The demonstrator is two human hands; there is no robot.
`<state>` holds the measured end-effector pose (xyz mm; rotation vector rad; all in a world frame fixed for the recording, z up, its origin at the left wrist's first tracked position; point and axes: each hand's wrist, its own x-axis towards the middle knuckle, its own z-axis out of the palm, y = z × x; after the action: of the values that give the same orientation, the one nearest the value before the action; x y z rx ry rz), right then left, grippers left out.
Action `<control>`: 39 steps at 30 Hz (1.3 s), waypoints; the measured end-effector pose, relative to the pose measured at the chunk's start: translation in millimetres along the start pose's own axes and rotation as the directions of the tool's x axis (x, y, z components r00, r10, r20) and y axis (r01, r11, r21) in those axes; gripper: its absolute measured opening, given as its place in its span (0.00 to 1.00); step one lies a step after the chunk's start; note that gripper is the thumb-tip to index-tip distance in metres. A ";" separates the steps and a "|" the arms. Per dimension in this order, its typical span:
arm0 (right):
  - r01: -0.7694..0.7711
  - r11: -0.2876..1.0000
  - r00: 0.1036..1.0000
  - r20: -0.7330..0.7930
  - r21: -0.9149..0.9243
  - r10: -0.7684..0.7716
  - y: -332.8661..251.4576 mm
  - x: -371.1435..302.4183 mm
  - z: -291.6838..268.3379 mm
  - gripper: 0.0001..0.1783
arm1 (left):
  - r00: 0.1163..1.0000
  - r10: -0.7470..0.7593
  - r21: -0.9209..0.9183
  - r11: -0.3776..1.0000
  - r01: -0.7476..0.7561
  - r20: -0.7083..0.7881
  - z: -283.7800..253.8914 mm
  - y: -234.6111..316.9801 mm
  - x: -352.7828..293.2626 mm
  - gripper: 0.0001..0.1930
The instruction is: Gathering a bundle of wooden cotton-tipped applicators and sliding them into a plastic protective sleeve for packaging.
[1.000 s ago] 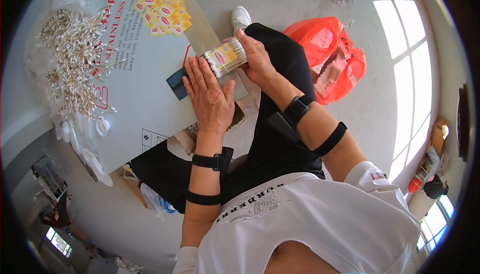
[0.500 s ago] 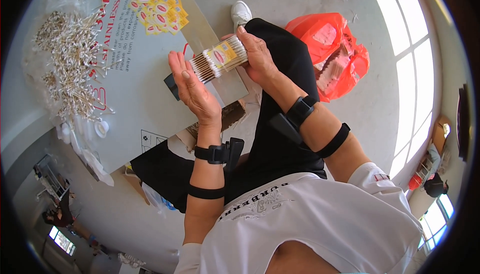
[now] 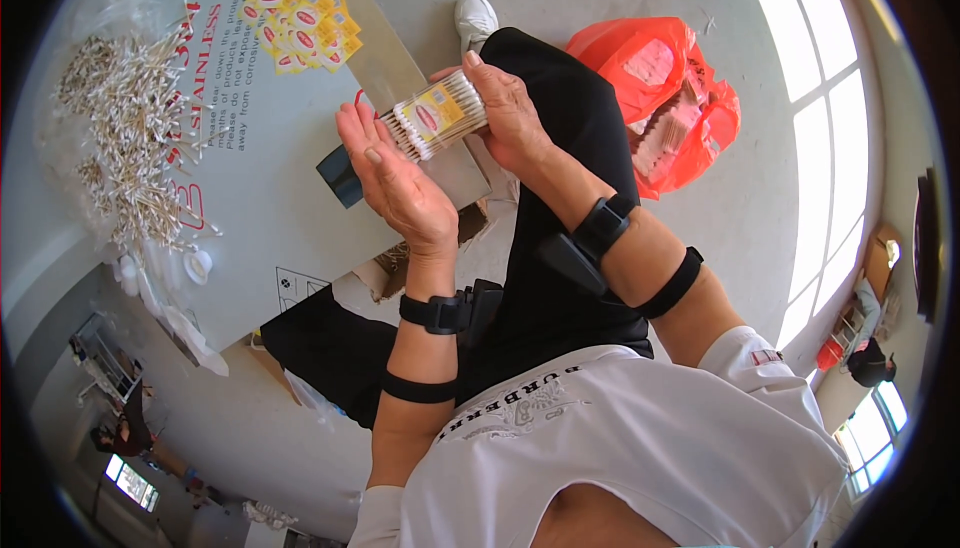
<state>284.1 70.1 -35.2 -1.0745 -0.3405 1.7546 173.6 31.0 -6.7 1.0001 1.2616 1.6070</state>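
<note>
Left hand (image 3: 404,188) now sits palm-in at the left end of the swab bundle (image 3: 433,116), upper centre of frame; a second ago it's back-up.

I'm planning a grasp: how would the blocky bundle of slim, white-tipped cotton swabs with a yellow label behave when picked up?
The swab bundle is probably light for its size, being mostly slim swabs. Its flat-faced shape, held in the right hand, suggests little rolling. Its parallel swabs might shift if squeezed unevenly.

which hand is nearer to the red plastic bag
Right. The right hand holds the swab pack, left of the red plastic bag; the left hand is farther left, at the pack's other end.
</note>
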 end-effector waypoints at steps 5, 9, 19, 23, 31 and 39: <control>-0.003 1.000 1.000 0.010 -0.006 0.003 0.7 -0.2 -1.3 0.27 | 1.000 -0.010 -0.033 0.999 0.011 0.017 1.3 -0.8 -1.2 0.35; -0.014 1.000 1.000 0.005 -0.009 0.014 1.0 -0.4 -1.2 0.28 | 0.999 -0.050 -0.086 0.995 0.050 0.002 1.3 0.3 -1.3 0.35; 0.005 0.999 1.000 0.010 0.036 -0.005 2.9 1.0 1.1 0.31 | 0.997 -0.080 -0.147 0.986 0.078 -0.007 4.3 3.4 -2.0 0.34; -0.014 0.999 1.000 0.009 0.046 0.013 2.2 1.0 1.2 0.31 | 0.997 -0.076 -0.170 0.983 0.075 -0.004 5.3 2.3 -1.7 0.33; -0.038 0.998 0.998 0.041 0.041 0.036 -0.7 -0.4 -2.1 0.30 | 0.997 -0.077 -0.171 0.982 0.075 -0.007 8.0 1.5 -1.7 0.33; -0.060 0.996 0.997 0.041 0.058 0.058 -5.1 -1.3 1.5 0.29 | 0.998 -0.052 -0.059 0.997 0.054 0.026 9.9 0.1 -1.8 0.36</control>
<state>286.0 71.6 -30.3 -1.0182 -0.2816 1.8292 183.4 32.3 -5.1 0.9393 1.2067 1.5782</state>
